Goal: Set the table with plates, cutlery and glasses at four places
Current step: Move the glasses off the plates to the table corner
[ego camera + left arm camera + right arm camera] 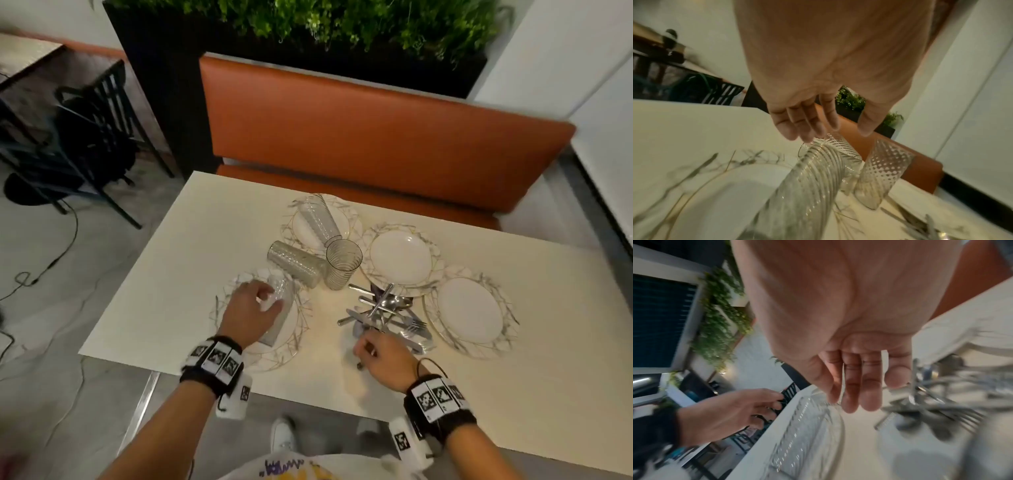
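On the near plate (298, 337), a ribbed glass (281, 308) lies on its side; the left hand (248, 313) is placed over it with relaxed fingers, not yet closed. It should be taken around the middle and stood upright. Right of this plate, the right hand (385, 354) hovers with straight fingers at the cutlery pile (385, 313). Beyond, two lying glasses (296, 263) and one upright glass (342, 263) crowd the way.

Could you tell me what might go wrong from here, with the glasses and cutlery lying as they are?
The ribbed glass lies on its side across the near plate under the left hand; it may roll off. Two more glasses lie tipped beside the upright glass and could knock it. The tangled cutlery pile may drag along when the right hand pulls a piece.
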The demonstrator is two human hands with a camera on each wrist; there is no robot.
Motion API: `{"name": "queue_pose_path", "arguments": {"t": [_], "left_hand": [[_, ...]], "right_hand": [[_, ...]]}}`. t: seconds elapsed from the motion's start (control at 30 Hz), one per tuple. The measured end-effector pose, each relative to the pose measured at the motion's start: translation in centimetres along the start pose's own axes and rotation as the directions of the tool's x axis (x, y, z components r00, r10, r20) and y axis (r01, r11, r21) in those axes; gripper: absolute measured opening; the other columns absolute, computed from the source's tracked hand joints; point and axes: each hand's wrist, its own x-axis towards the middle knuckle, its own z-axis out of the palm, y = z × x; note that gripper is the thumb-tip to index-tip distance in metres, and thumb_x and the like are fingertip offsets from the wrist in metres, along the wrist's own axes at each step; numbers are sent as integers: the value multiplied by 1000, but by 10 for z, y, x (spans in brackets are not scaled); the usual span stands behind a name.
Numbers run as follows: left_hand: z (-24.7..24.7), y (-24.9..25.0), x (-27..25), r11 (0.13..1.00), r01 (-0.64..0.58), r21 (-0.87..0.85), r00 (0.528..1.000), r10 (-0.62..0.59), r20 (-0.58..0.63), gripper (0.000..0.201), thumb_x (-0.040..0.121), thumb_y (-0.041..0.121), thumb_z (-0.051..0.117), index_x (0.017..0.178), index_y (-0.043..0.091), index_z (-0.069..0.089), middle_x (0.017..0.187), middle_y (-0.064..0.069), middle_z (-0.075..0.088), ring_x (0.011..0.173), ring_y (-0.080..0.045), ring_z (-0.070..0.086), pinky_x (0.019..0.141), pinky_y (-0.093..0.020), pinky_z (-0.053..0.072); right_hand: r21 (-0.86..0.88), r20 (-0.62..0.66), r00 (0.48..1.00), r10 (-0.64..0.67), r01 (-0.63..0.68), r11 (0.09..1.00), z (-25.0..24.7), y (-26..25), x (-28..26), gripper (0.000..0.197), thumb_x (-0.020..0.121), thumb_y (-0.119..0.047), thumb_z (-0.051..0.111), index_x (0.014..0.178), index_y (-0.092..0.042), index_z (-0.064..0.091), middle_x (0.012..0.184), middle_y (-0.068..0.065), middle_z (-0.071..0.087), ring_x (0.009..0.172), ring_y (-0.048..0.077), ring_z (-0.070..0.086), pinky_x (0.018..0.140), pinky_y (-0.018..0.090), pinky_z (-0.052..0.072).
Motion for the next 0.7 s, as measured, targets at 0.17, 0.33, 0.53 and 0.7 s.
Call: {"name": "queue_pose_path", "arguments": {"t": [0.17, 0.33, 0.53, 0.7], "left_hand": [[10, 8, 52, 922, 127, 366, 974, -186, 130, 88, 81, 69, 68, 148, 20, 40, 146, -12, 43, 136, -33, 44, 109, -49, 43], [30, -5, 69, 840, 190, 508, 941, -304, 152, 108, 71, 80, 68, 148, 12, 33, 145, -15, 48, 132, -36, 51, 105, -50, 48], [31, -5, 67, 894, 211, 396, 953, -277, 118, 98, 73, 65, 77, 142, 8, 38, 137, -13, 58, 122, -33, 60, 99, -47, 52], [12, 11, 64, 945, 170, 279, 975, -202, 90, 95, 72, 69, 76, 140, 11, 41, 131, -8, 61, 116, -27, 61, 95, -42, 52]], "right_hand": [[-16, -99, 987, -125, 124, 992, -38, -38, 46, 14, 96, -20, 55, 92, -25, 66, 85, -8, 71, 70, 5, 67, 67, 29, 57], [-137, -120, 969, -215, 198, 970, -66, -61, 76, 12, 96, -18, 55, 95, -19, 67, 93, -4, 68, 83, 13, 65, 74, 31, 56], [-290, -220, 913, -344, 276, 916, -84, -63, 112, 8, 92, -23, 58, 95, -20, 65, 97, -4, 60, 98, 18, 50, 87, 35, 46], [-480, -177, 934, -311, 194, 855, -89, -62, 139, 58, 79, -41, 70, 133, -31, 49, 131, 1, 44, 120, 24, 35, 100, 42, 39]]}}
